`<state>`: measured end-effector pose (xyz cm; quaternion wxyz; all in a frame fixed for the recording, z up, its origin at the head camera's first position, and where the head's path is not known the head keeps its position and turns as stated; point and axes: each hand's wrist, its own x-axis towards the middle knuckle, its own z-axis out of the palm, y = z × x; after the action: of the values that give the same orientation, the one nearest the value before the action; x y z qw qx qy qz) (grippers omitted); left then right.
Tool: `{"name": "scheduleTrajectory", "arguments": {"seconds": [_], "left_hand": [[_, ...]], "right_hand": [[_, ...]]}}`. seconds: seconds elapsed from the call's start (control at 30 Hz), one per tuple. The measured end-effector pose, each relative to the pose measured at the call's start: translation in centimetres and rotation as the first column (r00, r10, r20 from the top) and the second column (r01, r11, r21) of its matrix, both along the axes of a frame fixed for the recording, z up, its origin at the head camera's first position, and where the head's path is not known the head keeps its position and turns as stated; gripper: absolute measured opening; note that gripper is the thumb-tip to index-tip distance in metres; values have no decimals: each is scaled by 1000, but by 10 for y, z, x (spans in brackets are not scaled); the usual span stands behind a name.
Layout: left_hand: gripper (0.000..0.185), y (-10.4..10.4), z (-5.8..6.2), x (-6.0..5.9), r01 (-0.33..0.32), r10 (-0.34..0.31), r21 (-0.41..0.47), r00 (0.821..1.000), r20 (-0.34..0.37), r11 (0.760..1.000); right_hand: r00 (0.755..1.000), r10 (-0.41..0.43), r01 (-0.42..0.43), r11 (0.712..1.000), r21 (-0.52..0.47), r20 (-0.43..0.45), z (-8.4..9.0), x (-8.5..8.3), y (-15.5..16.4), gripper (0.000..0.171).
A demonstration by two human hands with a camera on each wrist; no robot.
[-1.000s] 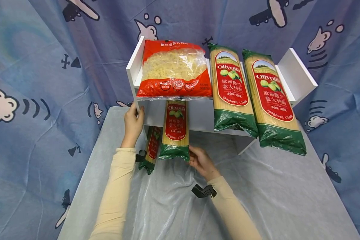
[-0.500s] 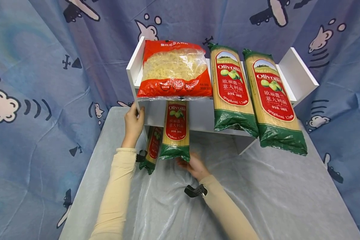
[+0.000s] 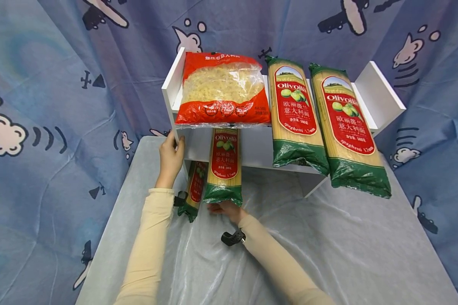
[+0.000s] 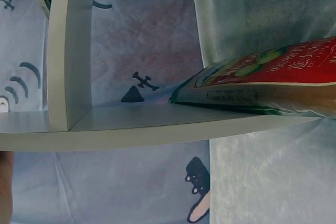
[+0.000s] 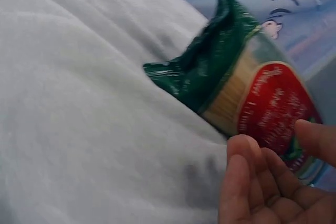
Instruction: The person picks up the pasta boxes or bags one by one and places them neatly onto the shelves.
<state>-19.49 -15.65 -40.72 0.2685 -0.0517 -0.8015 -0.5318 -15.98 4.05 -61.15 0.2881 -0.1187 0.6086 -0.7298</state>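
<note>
My left hand (image 3: 169,159) grips the left side panel of the white shelf (image 3: 175,123); only a sliver of the hand (image 4: 5,187) shows in the left wrist view. Below the upper level, a green-ended spaghetti pack (image 3: 224,159) pokes out toward me. A second spaghetti pack (image 3: 195,186) leans lower down by the left panel. My right hand (image 3: 227,209) is under the end of the first pack, partly hidden by it. In the right wrist view, my thumb and loosely bent fingers (image 5: 268,187) stand apart close to the lower pack (image 5: 273,103), not closed on it.
On the top level lie a red bag of pasta (image 3: 223,89) and two more spaghetti packs, one in the middle (image 3: 295,101) and one at the right (image 3: 347,114), overhanging the front edge. Grey cloth (image 3: 290,237) covers the table; a patterned blue curtain (image 3: 61,84) hangs behind.
My right hand has moved left, from beside the right edge of the protruding spaghetti pack to underneath its end, toward the lower pack. The left hand and all packs keep their places.
</note>
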Motion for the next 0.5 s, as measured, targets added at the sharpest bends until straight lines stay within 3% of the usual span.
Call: {"name": "scheduleTrajectory", "arguments": {"seconds": [0.13,0.23,0.33,0.4,0.43,0.5], "left_hand": [[29,1,1,0,-1,1,-1,1000,0,1000],[29,1,1,0,-2,2,-2,1000,-3,1000],[29,1,0,-1,-6,6,-5,1000,-7,1000],[29,0,0,-1,-7,7,-4,1000,-10,1000],[29,0,0,-1,-7,7,-5,1000,-10,1000],[29,0,-1,-1,-6,6,-5,1000,-9,1000]], "right_hand": [[997,-57,53,996,77,46,52,19,-13,26],[984,-132,108,977,186,122,71,24,-25,23],[969,-190,144,953,268,156,69,22,-38,24],[966,-210,159,943,293,150,59,20,-45,25],[971,-205,167,949,268,120,40,16,-47,28],[971,-218,181,938,296,95,33,15,-52,31]]}}
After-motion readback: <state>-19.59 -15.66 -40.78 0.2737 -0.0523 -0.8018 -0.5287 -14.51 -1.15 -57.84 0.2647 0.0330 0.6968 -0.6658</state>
